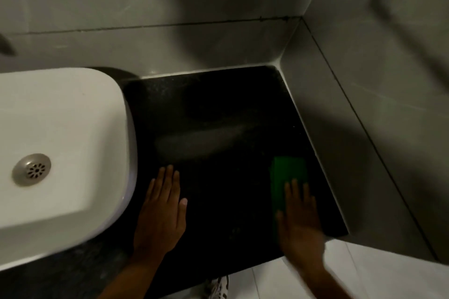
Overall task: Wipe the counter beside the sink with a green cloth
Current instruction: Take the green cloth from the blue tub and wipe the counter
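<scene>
A black speckled counter (pixel 218 109) runs from the white sink (pixel 63 143) on the left to the tiled wall on the right. A green cloth (pixel 288 172) lies flat near the counter's right front corner. My right hand (pixel 300 221) presses flat on the cloth's near half, fingers spread, and looks motion-blurred. My left hand (pixel 161 211) rests flat on the bare counter beside the sink's rim, fingers together, holding nothing. A faint pale smear shows across the counter's middle.
Grey tiled walls (pixel 364 116) close the counter at the back and right. The sink has a metal drain (pixel 32 169). Below the counter's front edge are a white tiled floor (pixel 352 269) and a shoe (pixel 220 286).
</scene>
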